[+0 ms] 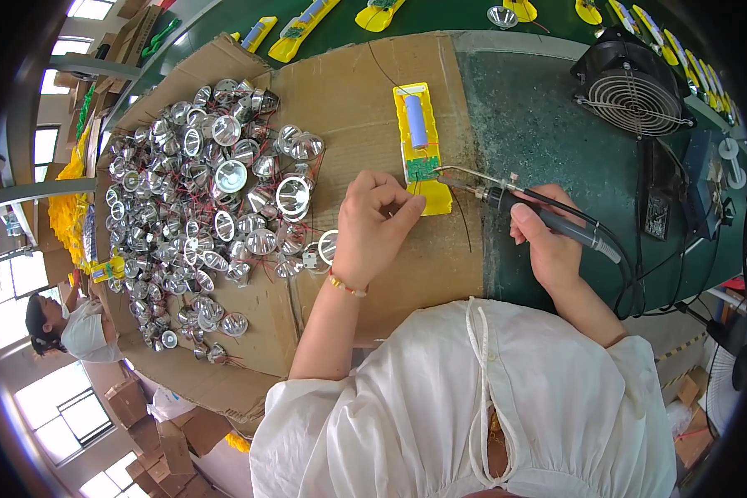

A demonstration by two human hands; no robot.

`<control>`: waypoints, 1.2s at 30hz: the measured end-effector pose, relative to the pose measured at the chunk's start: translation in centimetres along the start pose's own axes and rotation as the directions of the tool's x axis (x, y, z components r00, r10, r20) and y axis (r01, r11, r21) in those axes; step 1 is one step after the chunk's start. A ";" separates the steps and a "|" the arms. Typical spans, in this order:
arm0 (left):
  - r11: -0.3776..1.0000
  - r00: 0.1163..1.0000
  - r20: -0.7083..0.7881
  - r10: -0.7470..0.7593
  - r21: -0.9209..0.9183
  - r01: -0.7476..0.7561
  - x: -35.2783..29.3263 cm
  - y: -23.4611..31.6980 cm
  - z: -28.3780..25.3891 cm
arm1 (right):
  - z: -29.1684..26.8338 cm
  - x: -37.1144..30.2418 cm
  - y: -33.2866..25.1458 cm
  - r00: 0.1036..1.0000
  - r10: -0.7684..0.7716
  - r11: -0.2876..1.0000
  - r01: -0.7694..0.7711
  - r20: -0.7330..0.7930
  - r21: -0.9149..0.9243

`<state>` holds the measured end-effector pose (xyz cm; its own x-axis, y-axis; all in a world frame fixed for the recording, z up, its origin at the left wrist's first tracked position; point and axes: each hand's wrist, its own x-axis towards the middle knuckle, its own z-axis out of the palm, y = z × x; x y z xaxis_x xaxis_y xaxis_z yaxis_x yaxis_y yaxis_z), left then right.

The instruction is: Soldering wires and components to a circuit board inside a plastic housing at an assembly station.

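In my right hand (546, 253) is a soldering iron (560, 226) with a thin metal guide tube running along its front. Its tip points left and meets or hovers just over the green circuit board (422, 169); I cannot tell which. The board sits in an open yellow plastic housing (437, 199) together with a blue cylindrical battery cell (416, 123). Beside the lower end of the board, my left hand (375, 217) is closed, thumb and fingertips pinched together. What they hold, if anything, is too small to make out. Thin dark wires stick out from the housing.
A cardboard box (249, 365) full of shiny reflector cups (230, 176) with red wires stands at left. A black fan (635, 91) is at the far right. More yellow housings (305, 31) line the far bench. Cables trail at right; another person (79, 328) is at far left.
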<state>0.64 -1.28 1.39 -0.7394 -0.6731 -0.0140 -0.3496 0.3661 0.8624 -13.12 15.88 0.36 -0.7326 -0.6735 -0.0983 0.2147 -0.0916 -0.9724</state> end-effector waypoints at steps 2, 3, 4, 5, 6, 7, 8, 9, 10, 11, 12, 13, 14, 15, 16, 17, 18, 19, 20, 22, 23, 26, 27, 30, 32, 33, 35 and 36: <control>0.999 0.999 0.034 -0.026 0.049 0.025 0.4 0.0 -0.1 | 0.3 0.1 0.2 1.000 0.001 1.000 -0.001 0.001 -0.016; 0.997 0.999 0.032 0.007 0.078 -0.010 0.6 -0.1 0.0 | 0.4 0.2 0.3 1.000 -0.002 1.000 0.001 -0.001 -0.020; 0.993 0.999 0.030 0.040 0.107 -0.043 0.7 -0.2 0.0 | 0.5 0.2 0.3 1.000 -0.004 1.000 0.004 -0.002 -0.024; 0.993 0.999 0.030 0.037 0.108 -0.040 0.7 -0.2 0.0 | 0.5 0.3 0.4 1.000 -0.002 1.000 0.002 0.000 -0.024; 0.991 0.999 0.032 0.030 0.126 -0.034 0.8 -0.2 0.0 | 0.5 0.3 0.5 1.000 -0.001 0.999 0.001 0.005 -0.041; 0.989 0.999 0.034 0.025 0.145 -0.029 0.8 -0.2 0.0 | 0.5 0.4 0.5 1.000 -0.002 0.998 0.002 0.010 -0.059; 0.989 0.999 0.033 0.024 0.144 -0.029 0.9 -0.3 0.0 | 0.4 0.4 0.6 1.000 -0.002 0.998 0.003 0.011 -0.059; 0.989 0.999 0.033 0.029 0.141 -0.034 0.9 -0.4 0.0 | 0.4 0.4 0.6 1.000 0.005 0.998 -0.004 0.009 -0.065; 0.990 0.999 0.034 0.035 0.138 -0.039 1.0 -0.5 0.0 | 0.3 0.3 0.6 1.000 0.011 0.998 -0.011 0.006 -0.070; 0.990 0.999 0.034 0.035 0.139 -0.040 1.0 -0.6 0.0 | 0.4 0.3 0.6 1.000 0.011 0.998 -0.010 0.006 -0.069; 0.991 0.999 0.036 0.035 0.126 -0.039 1.0 -0.7 0.1 | 0.4 0.2 0.5 0.999 0.033 0.998 -0.033 0.002 -0.058; 0.993 0.999 0.038 0.037 0.112 -0.041 1.1 -0.7 0.1 | 0.4 0.2 0.3 0.999 0.054 0.997 -0.054 -0.004 -0.047; 0.993 0.998 0.040 0.039 0.111 -0.043 1.2 -0.7 0.2 | 0.3 0.1 0.2 0.999 0.052 0.997 -0.052 -0.007 -0.048; 0.994 0.998 0.049 0.035 0.100 -0.040 1.3 -0.7 0.3 | 0.1 0.0 0.1 0.999 0.028 1.000 -0.028 -0.035 -0.005; 0.995 0.998 0.050 0.027 0.096 -0.032 1.2 -0.7 0.2 | 0.0 0.0 -0.1 0.999 0.007 0.999 -0.005 -0.054 0.042; 0.995 0.999 0.045 0.026 0.099 -0.030 1.2 -0.6 0.1 | -0.2 0.0 -0.3 0.998 -0.010 0.999 0.012 -0.059 0.034; 0.996 0.999 0.044 0.013 0.092 -0.017 1.1 -0.6 0.0 | -0.4 0.0 -0.5 0.998 -0.011 0.999 0.013 -0.054 0.037; 0.997 0.999 0.050 0.003 0.082 -0.007 1.2 -0.6 0.0 | -0.6 0.0 -0.5 0.998 -0.015 0.998 0.018 -0.060 0.053; 0.996 0.999 0.050 0.006 0.083 -0.011 1.2 -0.7 0.0 | -0.8 0.0 -0.6 0.998 -0.020 0.997 0.024 -0.066 0.069; 0.996 0.998 0.057 -0.017 0.094 0.012 1.1 -1.0 -0.1 | -0.9 -0.1 -0.5 0.997 -0.014 0.997 0.019 -0.070 0.069; 0.995 0.998 0.058 -0.015 0.095 0.009 1.2 -1.0 -0.2 | -1.2 -0.2 -0.2 0.998 -0.004 0.998 0.008 -0.060 0.060; 0.994 0.997 0.068 -0.041 0.104 0.033 1.3 -0.8 -0.2 | -1.8 -0.5 -0.1 0.998 0.003 0.999 -0.001 -0.063 0.040; 0.993 0.998 0.060 0.003 0.122 -0.011 1.4 -0.9 -0.1 | -2.0 -0.6 -0.2 0.997 0.003 1.000 0.000 -0.077 0.028; 0.998 0.998 0.051 -0.029 0.054 0.026 1.2 0.5 -0.6 | -2.8 -0.7 -0.5 0.994 0.015 0.999 -0.011 -0.110 0.038; 0.955 0.977 0.015 -0.212 -0.209 0.211 1.1 1.0 -1.0 | -3.6 -0.8 -0.4 0.993 0.003 1.000 0.000 -0.119 0.032; 0.949 0.969 0.042 -0.243 -0.195 0.246 1.2 1.2 -1.6 | -4.0 -0.8 -0.4 0.993 -0.003 1.000 0.006 -0.121 0.022; 0.979 0.980 0.076 -0.186 0.103 0.178 1.7 0.7 -2.0 | -4.4 -0.8 -0.4 0.991 -0.006 1.000 0.007 -0.137 0.013; 0.958 0.971 0.142 -0.191 0.245 0.153 2.5 1.0 -1.6 | -4.7 -0.7 -0.4 0.989 0.000 1.000 0.000 -0.148 -0.002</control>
<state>-0.62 -3.60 3.05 -0.7331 -0.6324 -0.2503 -0.5884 0.4050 0.6999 -15.66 19.84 -0.20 -0.8201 -0.5576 -0.1285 0.2137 -0.0902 -0.9727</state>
